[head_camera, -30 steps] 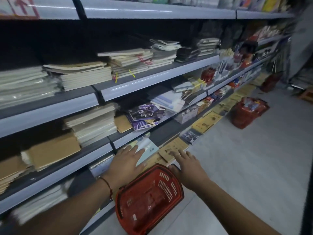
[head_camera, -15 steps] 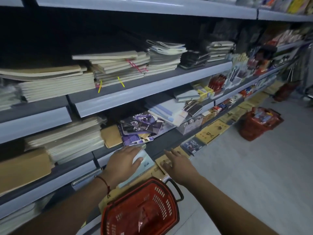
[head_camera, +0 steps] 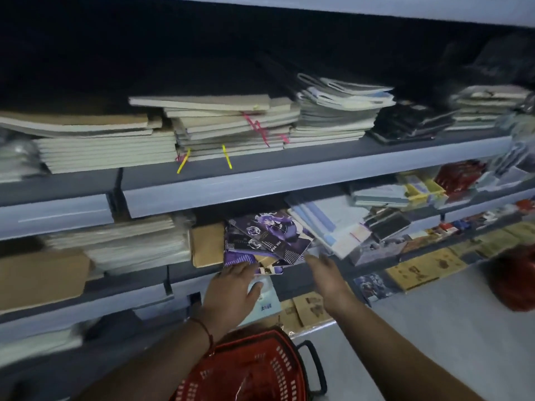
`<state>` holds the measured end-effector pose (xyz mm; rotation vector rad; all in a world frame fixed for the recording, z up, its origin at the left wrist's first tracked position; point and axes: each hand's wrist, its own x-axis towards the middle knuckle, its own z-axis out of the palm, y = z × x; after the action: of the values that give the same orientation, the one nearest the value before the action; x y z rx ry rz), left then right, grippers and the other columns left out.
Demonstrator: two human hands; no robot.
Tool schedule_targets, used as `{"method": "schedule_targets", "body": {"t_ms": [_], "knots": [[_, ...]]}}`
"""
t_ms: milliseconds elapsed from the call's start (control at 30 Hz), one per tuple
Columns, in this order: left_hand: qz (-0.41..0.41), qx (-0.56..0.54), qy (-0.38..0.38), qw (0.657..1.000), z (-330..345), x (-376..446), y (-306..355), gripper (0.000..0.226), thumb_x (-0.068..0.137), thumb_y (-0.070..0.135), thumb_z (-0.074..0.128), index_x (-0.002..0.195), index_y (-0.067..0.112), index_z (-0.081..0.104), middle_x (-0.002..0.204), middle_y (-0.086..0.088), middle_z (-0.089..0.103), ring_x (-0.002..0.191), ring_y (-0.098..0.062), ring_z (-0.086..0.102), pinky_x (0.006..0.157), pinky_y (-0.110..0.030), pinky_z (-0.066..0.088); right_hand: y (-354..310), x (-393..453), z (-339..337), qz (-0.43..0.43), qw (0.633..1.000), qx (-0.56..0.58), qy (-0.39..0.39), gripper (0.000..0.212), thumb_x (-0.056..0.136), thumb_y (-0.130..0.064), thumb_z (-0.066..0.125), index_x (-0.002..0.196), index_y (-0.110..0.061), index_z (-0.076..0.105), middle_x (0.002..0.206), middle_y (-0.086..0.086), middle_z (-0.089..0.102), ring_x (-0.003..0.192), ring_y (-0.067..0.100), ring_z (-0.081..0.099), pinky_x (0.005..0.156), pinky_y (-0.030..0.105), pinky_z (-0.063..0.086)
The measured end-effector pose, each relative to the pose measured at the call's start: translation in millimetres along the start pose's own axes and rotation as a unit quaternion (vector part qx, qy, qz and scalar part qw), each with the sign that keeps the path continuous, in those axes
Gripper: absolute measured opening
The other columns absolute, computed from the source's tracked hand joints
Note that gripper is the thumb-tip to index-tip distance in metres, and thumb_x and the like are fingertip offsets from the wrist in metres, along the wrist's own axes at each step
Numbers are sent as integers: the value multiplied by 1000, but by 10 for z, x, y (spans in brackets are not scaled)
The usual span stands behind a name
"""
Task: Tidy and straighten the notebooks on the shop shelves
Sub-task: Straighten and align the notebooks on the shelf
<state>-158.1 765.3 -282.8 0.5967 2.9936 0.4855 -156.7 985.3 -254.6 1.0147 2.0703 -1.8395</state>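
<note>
A loose, fanned pile of purple illustrated notebooks (head_camera: 266,238) lies skewed on the middle shelf (head_camera: 139,287). My left hand (head_camera: 231,293) reaches up with straight fingers, its fingertips at the pile's lower left edge, over a pale blue notebook (head_camera: 265,302) below. My right hand (head_camera: 327,276) is stretched out flat, fingertips just under the pile's right corner. Neither hand grips anything. Slanted pale blue and white notebooks (head_camera: 327,224) lean to the right of the purple pile. Stacks of cream notebooks (head_camera: 225,125) fill the upper shelf.
A red shopping basket (head_camera: 254,369) sits on the floor below my arms. Brown kraft notebooks (head_camera: 425,267) lie along the bottom shelf to the right. A brown packet (head_camera: 207,244) and wrapped white stacks (head_camera: 130,244) sit left of the purple pile. Another red basket (head_camera: 512,282) is at far right.
Both hands have risen from the bottom-shelf notebooks up to the purple pile on the middle shelf. The view has tilted upward and closer to the shelves.
</note>
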Motion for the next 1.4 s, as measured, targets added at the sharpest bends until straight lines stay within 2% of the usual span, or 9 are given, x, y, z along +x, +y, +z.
{"method": "schedule_targets", "body": {"t_ms": [133,267,367,600,767,967,1067,1167,1400], "knots": [[-68,21,52,996,225,112,117,44,95,48,50,129,23,62,125,3,66,112,-21,62,88,-35,52,-54,373,-42,99,986,127,-48,46,89,-48,70,125,-23,56,126,9,54,110,31,59,85,39,55],[-127,60,113,984,236,198,336,35,86,46,47,100,23,69,100,4,69,93,-22,65,71,-34,52,-155,568,-82,110,973,155,-132,29,90,-38,71,110,-17,66,96,8,69,80,20,62,69,31,53],[-190,78,102,973,275,282,414,32,84,44,48,93,22,69,101,-2,64,94,-25,60,72,-37,52,-231,678,-104,138,963,168,-161,27,89,-34,73,105,-14,65,74,7,72,66,16,61,59,27,52],[-301,-20,56,952,318,603,562,42,91,43,34,89,14,63,98,-11,64,101,-32,57,82,-37,46,-379,855,-69,183,946,181,-197,26,84,-29,78,99,-12,65,64,5,69,40,9,51,39,18,46],[-372,-201,109,899,218,779,544,40,95,38,55,62,17,46,59,3,56,58,-16,57,49,-27,33,-445,849,-67,192,938,193,-215,15,90,-23,73,95,-11,65,61,4,69,38,8,50,39,16,45],[-367,-247,91,892,80,831,430,49,91,21,64,48,16,41,40,8,41,43,-9,40,46,-24,28,-395,854,-41,185,941,198,-204,15,90,-21,72,98,-11,65,66,8,71,48,11,52,40,18,47],[-397,-378,107,829,-32,824,350,37,89,4,59,55,14,46,47,1,48,43,-13,43,40,-18,30,-388,852,0,183,941,200,-203,10,93,-21,69,94,-11,67,66,7,70,48,11,51,40,17,47],[-414,-534,110,729,-143,706,267,10,94,1,50,86,8,50,76,-16,60,54,-24,64,40,-22,41,-409,851,44,178,946,191,-194,11,93,-21,69,91,-11,66,67,7,68,54,12,52,43,19,47],[-423,-632,50,648,-396,77,183,13,96,0,49,108,3,54,90,-17,58,59,-26,57,51,-29,49,-401,793,156,159,963,153,-156,11,91,-21,72,89,-14,64,77,9,68,55,14,56,35,17,45]]}}
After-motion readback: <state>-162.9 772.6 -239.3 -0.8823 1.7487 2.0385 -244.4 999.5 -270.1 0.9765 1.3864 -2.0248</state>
